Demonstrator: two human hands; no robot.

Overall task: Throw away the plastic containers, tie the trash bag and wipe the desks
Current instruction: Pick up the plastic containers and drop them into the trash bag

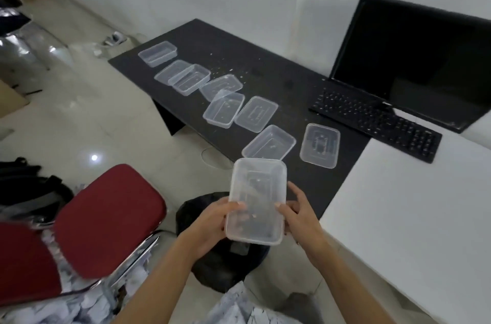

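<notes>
A clear plastic container (257,200) with a lid lying inside it hangs over a black trash bag (225,262) on the floor. My left hand (212,225) grips its left side, thumb over the rim. My right hand (297,213) grips its right side. Several more clear containers and lids lie in a loose row on the black desk (265,66), among them a container (269,143) and a lid (320,145) near the desk's front corner. Small crumbs are scattered on the black desk behind them.
A white desk (414,204) adjoins the black one on the right. A black monitor (414,58) and keyboard (377,119) stand at the back right. A red padded chair (106,220) is at my left, with shredded paper (79,307) under it.
</notes>
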